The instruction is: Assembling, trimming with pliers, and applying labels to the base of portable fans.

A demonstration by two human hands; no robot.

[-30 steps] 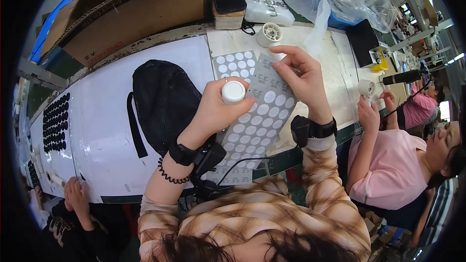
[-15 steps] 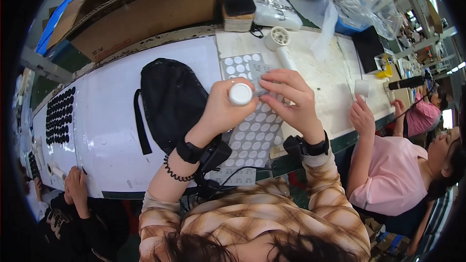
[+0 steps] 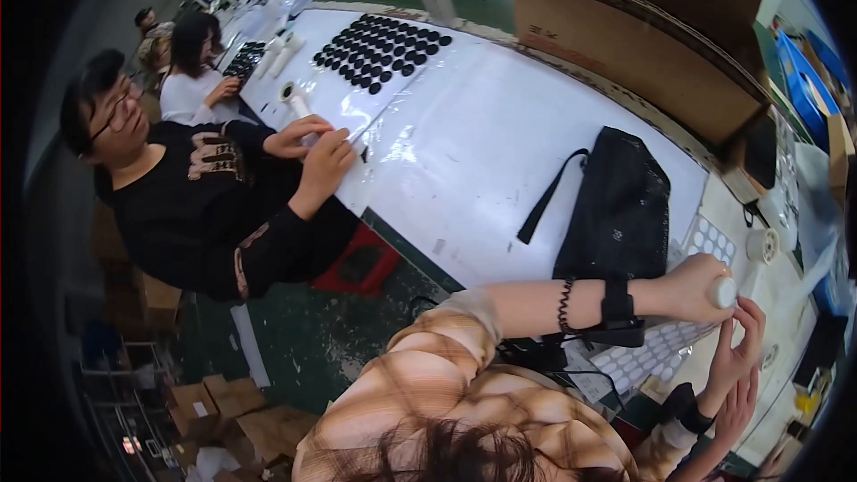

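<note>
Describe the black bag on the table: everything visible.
The black bag lies flat on the white table, between the rows of black discs and the sheet of round white stickers. It looks like soft dark fabric with a faint speckled texture. One thin strap loops out from its upper left edge and trails down onto the table. The person's left forearm crosses in front of its lower edge; whether they touch is unclear.

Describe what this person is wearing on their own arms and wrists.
The left hand comes from a plaid tan and brown sleeve pushed up near the elbow. That wrist carries a black coiled band and a black strap. The right hand has a black wristband above a plaid cuff.
</note>
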